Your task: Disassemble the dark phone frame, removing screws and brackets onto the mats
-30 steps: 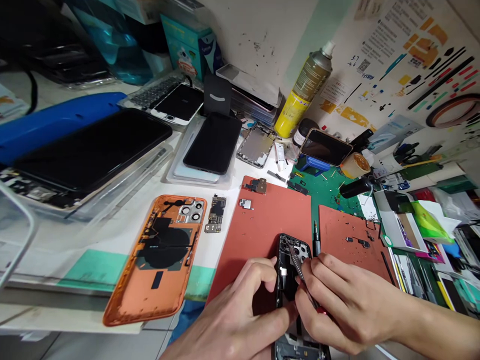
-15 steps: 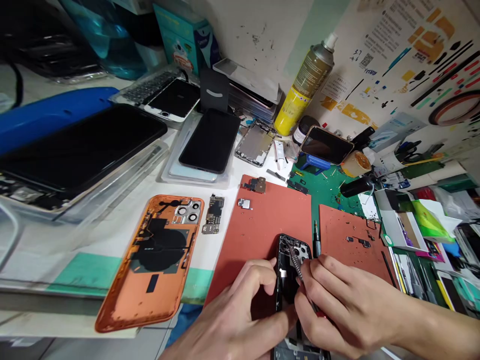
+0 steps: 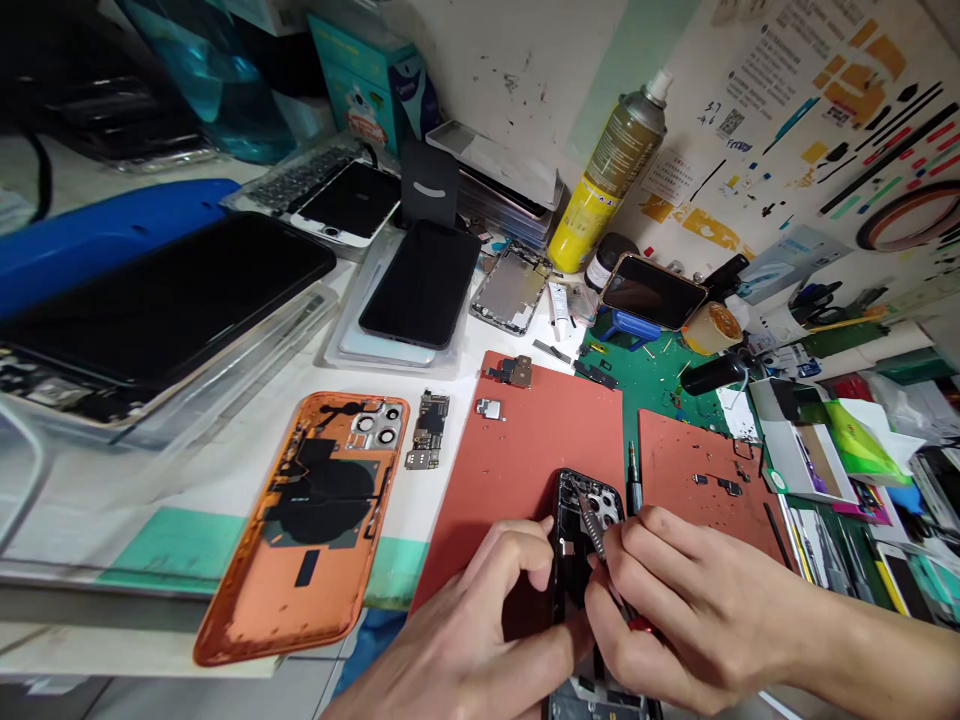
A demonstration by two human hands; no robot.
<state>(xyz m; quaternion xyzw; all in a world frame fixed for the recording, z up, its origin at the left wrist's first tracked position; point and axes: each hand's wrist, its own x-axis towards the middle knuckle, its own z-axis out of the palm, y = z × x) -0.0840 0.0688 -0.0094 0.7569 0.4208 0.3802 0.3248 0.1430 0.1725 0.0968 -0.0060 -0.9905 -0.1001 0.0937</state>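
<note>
My right hand's (image 3: pixel 697 610) fingers are pinched narrow on a slim grey tool (image 3: pixel 592 522), its pointed tip reaching ahead of them into the top end of the black phone housing (image 3: pixel 576 572). That housing lies beneath my fingertips; my left hand (image 3: pixel 480 625) holds it, curled fingers at its left edge, thumb across it. Just beyond my right knuckles stands a screwdriver (image 3: pixel 634 478). Ahead of both hands stretches the red mat (image 3: pixel 547 430); off to my left fingers' left lie a circuit board (image 3: pixel 430 430) and, farther out, an orange phone shell (image 3: pixel 330 590).

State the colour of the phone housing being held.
The phone housing is mostly black; head view.
</note>
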